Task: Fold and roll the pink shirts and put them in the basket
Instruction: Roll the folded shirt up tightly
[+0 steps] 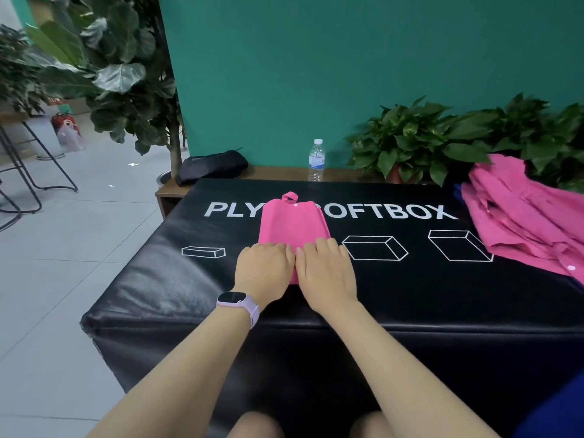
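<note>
A pink shirt [292, 221], folded into a narrow strip, lies lengthwise on the black soft box [189, 279], its collar end pointing away from me. My left hand [264, 267] and my right hand [325, 270] sit side by side on the strip's near end, fingers curled over the fabric where it is rolled up. The roll itself is mostly hidden under my hands. A heap of more pink shirts [524, 216] lies at the box's right edge. No basket is in view.
A water bottle [316, 159] and a black bag [211, 165] stand on a wooden ledge behind the box. Potted plants [426, 137] line the green wall at the back right. A large plant and metal stools stand on the tiled floor to the left.
</note>
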